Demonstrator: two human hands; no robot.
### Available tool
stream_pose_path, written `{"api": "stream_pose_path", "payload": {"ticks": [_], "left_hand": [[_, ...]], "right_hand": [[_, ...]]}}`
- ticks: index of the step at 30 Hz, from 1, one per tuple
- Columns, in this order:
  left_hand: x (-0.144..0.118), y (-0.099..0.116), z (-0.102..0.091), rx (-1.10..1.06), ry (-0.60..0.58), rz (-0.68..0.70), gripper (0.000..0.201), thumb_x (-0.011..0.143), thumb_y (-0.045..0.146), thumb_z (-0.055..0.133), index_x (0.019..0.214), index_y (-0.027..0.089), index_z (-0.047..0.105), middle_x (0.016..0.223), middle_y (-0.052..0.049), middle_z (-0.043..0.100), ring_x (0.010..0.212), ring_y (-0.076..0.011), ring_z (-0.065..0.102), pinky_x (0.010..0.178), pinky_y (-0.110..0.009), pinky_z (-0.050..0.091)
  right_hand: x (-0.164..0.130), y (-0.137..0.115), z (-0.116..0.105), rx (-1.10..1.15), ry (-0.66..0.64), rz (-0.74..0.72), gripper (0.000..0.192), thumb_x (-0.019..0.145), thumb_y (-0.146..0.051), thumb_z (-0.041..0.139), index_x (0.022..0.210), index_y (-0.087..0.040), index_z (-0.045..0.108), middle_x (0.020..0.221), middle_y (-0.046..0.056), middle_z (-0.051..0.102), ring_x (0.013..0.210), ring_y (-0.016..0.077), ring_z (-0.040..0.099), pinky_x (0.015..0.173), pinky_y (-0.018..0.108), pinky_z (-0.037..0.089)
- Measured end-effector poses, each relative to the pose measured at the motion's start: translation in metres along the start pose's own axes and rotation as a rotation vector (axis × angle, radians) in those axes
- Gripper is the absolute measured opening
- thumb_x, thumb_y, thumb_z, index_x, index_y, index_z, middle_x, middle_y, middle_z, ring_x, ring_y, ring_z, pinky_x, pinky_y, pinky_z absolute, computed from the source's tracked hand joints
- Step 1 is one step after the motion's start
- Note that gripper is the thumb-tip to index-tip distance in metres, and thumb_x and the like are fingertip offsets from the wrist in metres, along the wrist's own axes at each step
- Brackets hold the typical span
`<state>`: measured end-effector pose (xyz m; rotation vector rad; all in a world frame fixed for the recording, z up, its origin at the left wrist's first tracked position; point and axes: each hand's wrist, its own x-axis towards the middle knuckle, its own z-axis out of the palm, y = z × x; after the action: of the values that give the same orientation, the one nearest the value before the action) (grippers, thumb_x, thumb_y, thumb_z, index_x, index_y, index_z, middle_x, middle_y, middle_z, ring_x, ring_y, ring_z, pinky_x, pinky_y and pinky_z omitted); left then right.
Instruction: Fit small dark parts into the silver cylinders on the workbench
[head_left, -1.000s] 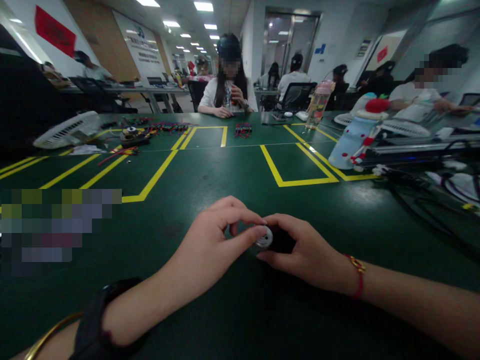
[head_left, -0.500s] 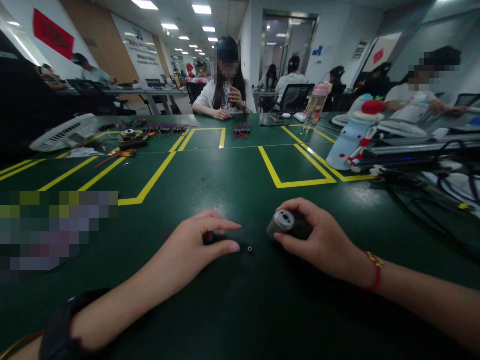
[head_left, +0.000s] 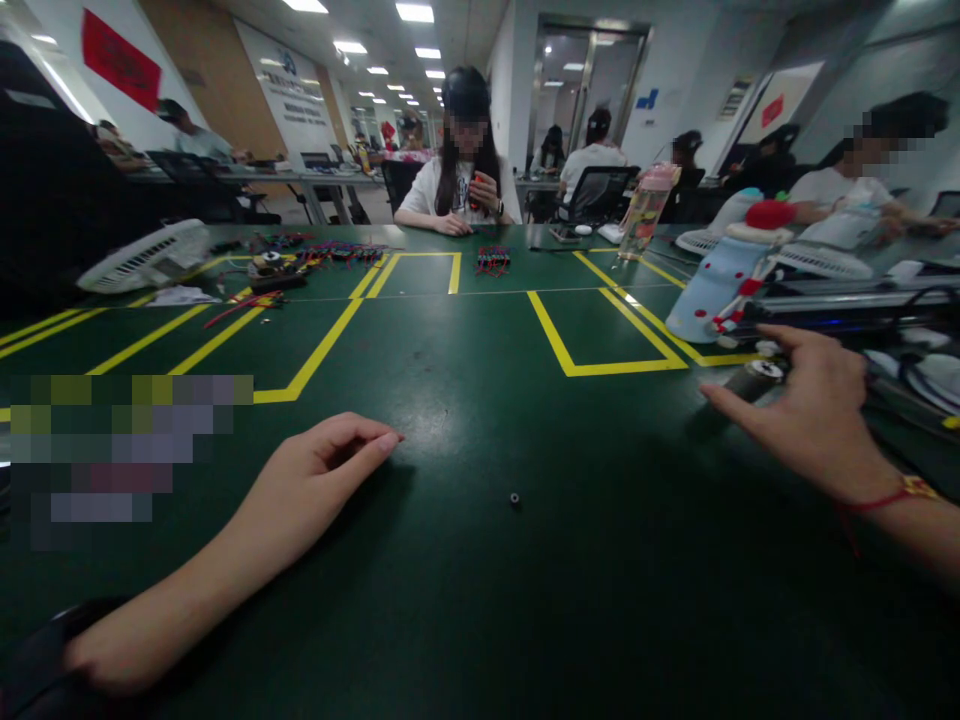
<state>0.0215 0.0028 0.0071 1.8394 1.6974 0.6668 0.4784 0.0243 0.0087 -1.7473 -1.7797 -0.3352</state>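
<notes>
My right hand [head_left: 814,415] is out at the right side of the green table [head_left: 480,560] and grips a small dark cylinder with a silver end cap [head_left: 754,379], held just above the surface. My left hand [head_left: 319,475] rests on the table at the left with its fingers loosely curled; I cannot see anything in it. A tiny black ring-shaped part [head_left: 515,497] lies loose on the table between my hands, touching neither.
Yellow tape rectangles [head_left: 600,335] mark the table. A pale blue bottle with a red top [head_left: 724,275], cables and equipment [head_left: 885,320] crowd the right edge. A white fan [head_left: 146,257] and wire bundles [head_left: 491,260] lie farther back. Other people sit across.
My right hand carried the cylinder from the table's middle out to the right. My left hand drew back leftward, leaving the small black ring lying alone.
</notes>
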Motion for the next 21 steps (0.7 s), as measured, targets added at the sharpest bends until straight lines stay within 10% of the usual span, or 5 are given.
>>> {"api": "stream_pose_path", "payload": {"ticks": [5, 9, 17, 21], "left_hand": [[0.0, -0.005, -0.001, 0.021, 0.007, 0.041, 0.033, 0.085, 0.055, 0.056, 0.091, 0.026, 0.069, 0.092, 0.0, 0.07, 0.086, -0.0205, 0.063, 0.075, -0.029, 0.044], [-0.001, -0.01, 0.0, 0.03, -0.002, 0.093, 0.029, 0.086, 0.053, 0.057, 0.091, 0.026, 0.069, 0.094, 0.001, 0.069, 0.088, -0.0198, 0.064, 0.077, -0.028, 0.044], [-0.002, -0.001, 0.001, 0.031, -0.002, 0.06, 0.032, 0.087, 0.053, 0.054, 0.09, 0.024, 0.068, 0.092, -0.001, 0.069, 0.087, -0.0209, 0.063, 0.076, -0.03, 0.045], [-0.004, 0.004, 0.0, 0.039, -0.015, 0.047, 0.032, 0.088, 0.051, 0.054, 0.092, 0.023, 0.068, 0.095, -0.002, 0.07, 0.09, -0.0223, 0.064, 0.078, -0.031, 0.046]], "right_hand": [[-0.033, -0.126, 0.009, 0.317, -0.5, -0.461, 0.047, 0.085, -0.05, 0.057, 0.127, -0.029, 0.058, 0.133, 0.005, 0.053, 0.121, 0.0205, 0.048, 0.1, 0.04, 0.041], [-0.042, -0.173, 0.022, 0.425, -0.616, -0.552, 0.022, 0.089, -0.041, 0.055, 0.1, -0.032, 0.072, 0.114, 0.0, 0.064, 0.106, 0.0166, 0.055, 0.091, 0.035, 0.043], [0.017, -0.059, -0.023, 0.06, -0.159, -0.037, 0.029, 0.085, -0.041, 0.058, 0.1, -0.021, 0.072, 0.092, 0.006, 0.069, 0.081, 0.017, 0.06, 0.075, 0.031, 0.044], [0.034, 0.003, -0.044, -0.305, -0.221, 0.112, 0.031, 0.084, -0.044, 0.057, 0.094, -0.02, 0.073, 0.096, 0.008, 0.069, 0.083, 0.0192, 0.059, 0.072, 0.031, 0.038]]}}
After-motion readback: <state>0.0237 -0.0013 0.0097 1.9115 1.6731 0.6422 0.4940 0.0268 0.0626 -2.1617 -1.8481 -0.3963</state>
